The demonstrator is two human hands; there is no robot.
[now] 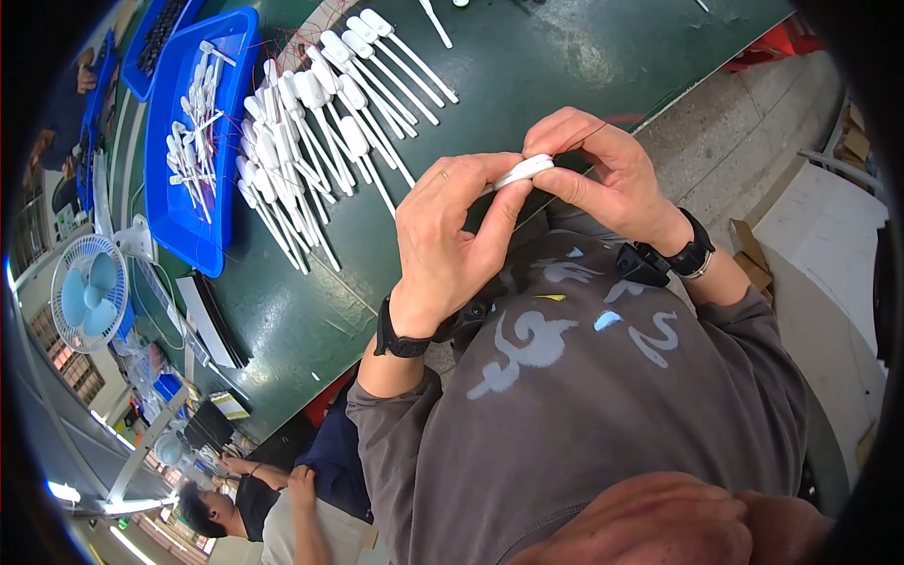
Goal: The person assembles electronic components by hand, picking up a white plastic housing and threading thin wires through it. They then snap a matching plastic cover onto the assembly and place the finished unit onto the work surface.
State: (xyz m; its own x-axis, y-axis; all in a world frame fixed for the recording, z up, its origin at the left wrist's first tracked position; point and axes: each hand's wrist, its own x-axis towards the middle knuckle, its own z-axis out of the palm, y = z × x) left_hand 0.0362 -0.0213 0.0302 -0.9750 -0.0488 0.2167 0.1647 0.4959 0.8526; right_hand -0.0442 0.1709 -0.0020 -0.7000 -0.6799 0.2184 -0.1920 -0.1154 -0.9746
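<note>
In front of my chest, both hands grip one white plastic piece (524,172) with a rounded end, held between thumbs and fingertips. My left hand (452,217) pinches it from the left, and a ring shows on one finger. From the right, my right hand (607,179) closes thumb and index finger on its end. A thin dark red wire runs by the right fingers. The piece's far part is hidden behind my left fingers. Left of my hands, a pile of similar white plastic pieces (311,91), with oval heads and long thin stems, lies on the green table (527,85).
A blue tray (231,141) holds more small white parts and red wires. Beyond it stand a second blue tray (139,75) and a fan (92,294) with blue blades. Another person (292,499) sits at the lower left. Cardboard boxes (750,256) lie at the right.
</note>
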